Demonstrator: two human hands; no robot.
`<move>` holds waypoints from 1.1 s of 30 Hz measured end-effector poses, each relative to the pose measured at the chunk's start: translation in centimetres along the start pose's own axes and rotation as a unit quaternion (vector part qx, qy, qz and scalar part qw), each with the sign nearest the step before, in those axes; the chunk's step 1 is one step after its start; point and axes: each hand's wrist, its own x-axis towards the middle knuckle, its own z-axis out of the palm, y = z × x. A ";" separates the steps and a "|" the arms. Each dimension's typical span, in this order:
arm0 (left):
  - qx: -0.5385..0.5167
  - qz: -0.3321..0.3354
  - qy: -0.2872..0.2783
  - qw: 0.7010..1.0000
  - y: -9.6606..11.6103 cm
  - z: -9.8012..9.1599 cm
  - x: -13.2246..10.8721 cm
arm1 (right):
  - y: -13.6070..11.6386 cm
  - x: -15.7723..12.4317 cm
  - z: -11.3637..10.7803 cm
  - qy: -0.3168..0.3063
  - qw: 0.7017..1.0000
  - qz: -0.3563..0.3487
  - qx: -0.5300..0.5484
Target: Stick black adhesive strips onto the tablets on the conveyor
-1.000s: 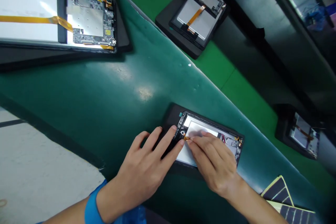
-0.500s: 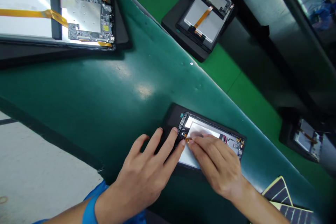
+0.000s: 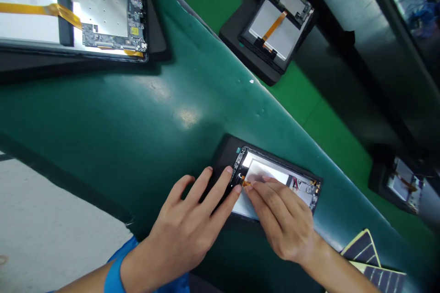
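An opened tablet [image 3: 275, 178] lies in a black tray [image 3: 227, 151] on the dark green table, with its silver battery and circuit board showing. My left hand [image 3: 192, 224] rests flat on the tray's left end, fingers spread, fingertips touching the tablet's edge. My right hand [image 3: 282, 224] lies over the battery, its fingertips pressed down on a small orange flex cable [image 3: 245, 183] at the tablet's left end. A blue sleeve cuff [image 3: 113, 274] shows on my left wrist.
Another opened tablet [image 3: 103, 13] with an orange ribbon lies at the top left. Two more sit in black trays on the bright green belt, one at the top [image 3: 275, 23] and one at the right [image 3: 402, 183]. Dark striped sheets [image 3: 371, 256] lie at the bottom right.
The view has drifted slightly; the tablets on the belt have shifted to the right. My hands stay on the near tablet, and my right fingertips have edged a little along the cable.
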 end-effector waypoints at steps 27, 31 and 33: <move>0.006 0.011 -0.004 1.000 0.0 -0.5 0.5 | 0.0 0.4 -0.3 -0.013 1.000 0.003 0.009; 0.015 0.013 -0.009 1.000 -0.1 -0.2 0.4 | 0.2 0.4 -0.3 -0.014 1.000 -0.010 0.010; 0.017 0.017 -0.014 1.000 -0.2 -0.2 0.4 | 0.3 0.5 -0.4 -0.018 1.000 -0.022 0.011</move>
